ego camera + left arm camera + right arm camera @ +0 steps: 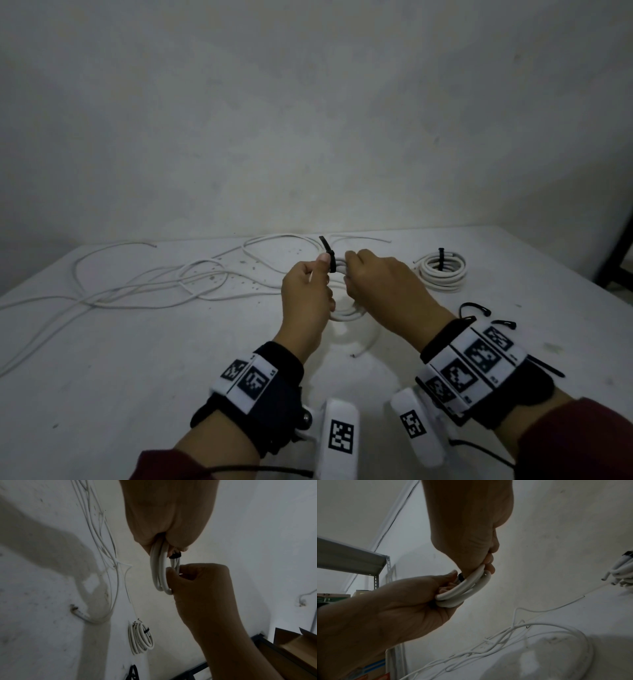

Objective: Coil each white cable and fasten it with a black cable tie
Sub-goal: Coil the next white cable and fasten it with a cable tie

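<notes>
A small coil of white cable (346,310) is held above the table between both hands. A black cable tie (327,253) is wrapped around its far side, tail sticking up. My left hand (322,270) pinches the tie against the coil with the thumb; the left wrist view shows the tie (175,555) at its fingertips. My right hand (351,270) grips the coil strands (465,588) just right of the tie. The coil's free end (356,354) hangs toward me. A finished coil (442,270) with its own tie lies at the right.
Several loose white cables (137,281) sprawl over the left and far part of the white table (102,394). Spare black ties (476,308) lie by my right wrist. A dark frame (616,260) stands off the table's right edge. A wall is behind.
</notes>
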